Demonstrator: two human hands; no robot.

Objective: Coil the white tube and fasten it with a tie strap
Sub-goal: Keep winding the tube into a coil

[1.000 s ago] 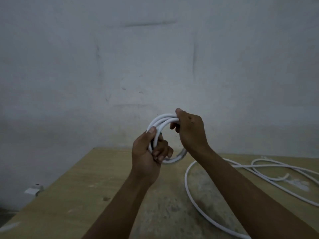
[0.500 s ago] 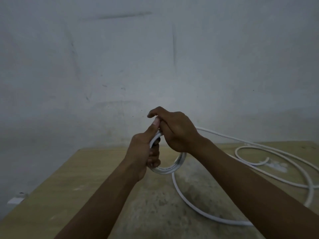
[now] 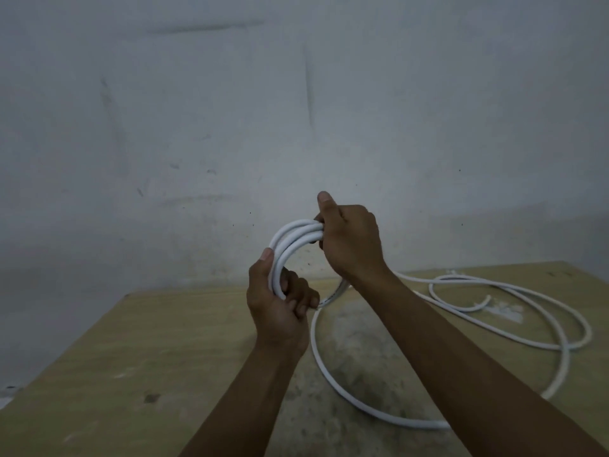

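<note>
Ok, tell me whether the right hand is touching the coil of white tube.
Touching. The head view shows the right hand gripping the top of the white tube coil, its loops running straight into the curled fingers.

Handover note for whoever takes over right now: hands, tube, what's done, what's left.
Left hand: grips the lower left of the coil, held up above the table.
Right hand: grips the coil's top right, thumb raised.
White tube: about three loops are wound between the hands. The rest trails down and lies in loose curves on the table to the right.
Done: the first loops.
Left: wind in the loose length, then fasten the coil. No tie strap is in view.
</note>
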